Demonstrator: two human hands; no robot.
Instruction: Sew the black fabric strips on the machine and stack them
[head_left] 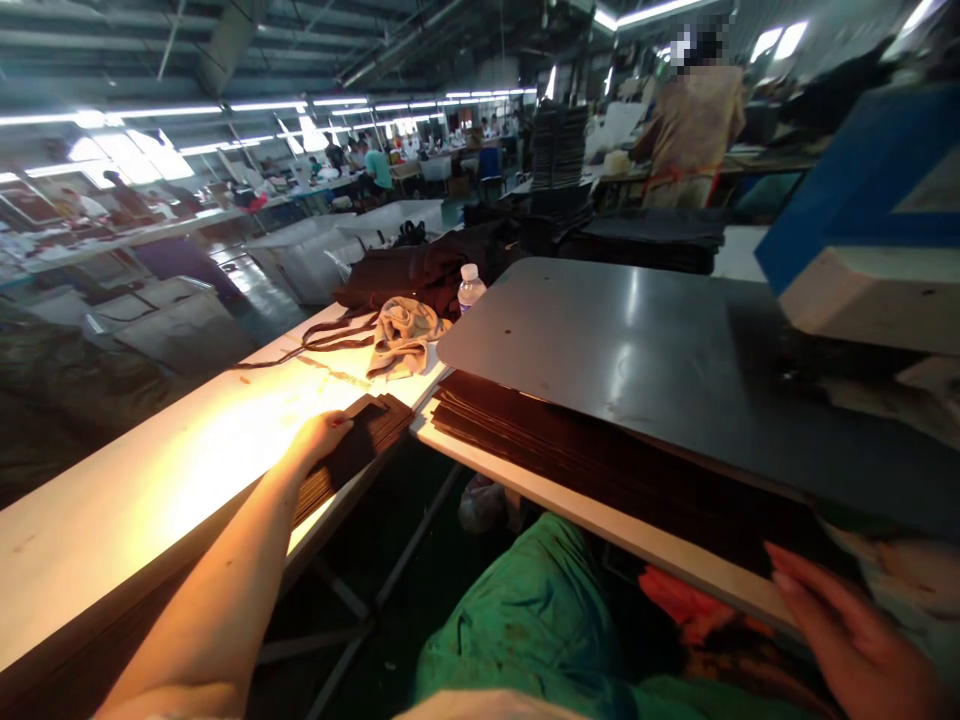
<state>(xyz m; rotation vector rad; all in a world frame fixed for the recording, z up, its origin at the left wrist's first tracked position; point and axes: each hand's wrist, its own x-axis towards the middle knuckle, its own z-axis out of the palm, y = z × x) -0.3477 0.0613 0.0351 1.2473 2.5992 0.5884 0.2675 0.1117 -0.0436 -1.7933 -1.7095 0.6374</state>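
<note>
My left hand [321, 437] is over the near table, its fingers closed at the edge of a dark fabric piece [360, 435] on top of a small stack. The stack's layered edges fan out at its right end. At lower right, my right hand [847, 620] has its fingers stretched out, the tips beside a long pile of dark fabric pieces [570, 450]. That pile lies on a white-edged shelf under a grey metal plate [600, 320]. Blur softens the right hand, and nothing shows in it.
On the lit white table [150, 480] lie a crumpled cloth [405, 335] and dark straps [330, 340]. A plastic bottle [470, 288] stands behind the plate's corner. A blue and white machine head [862, 220] overhangs the right side. Another person [694, 130] stands beyond.
</note>
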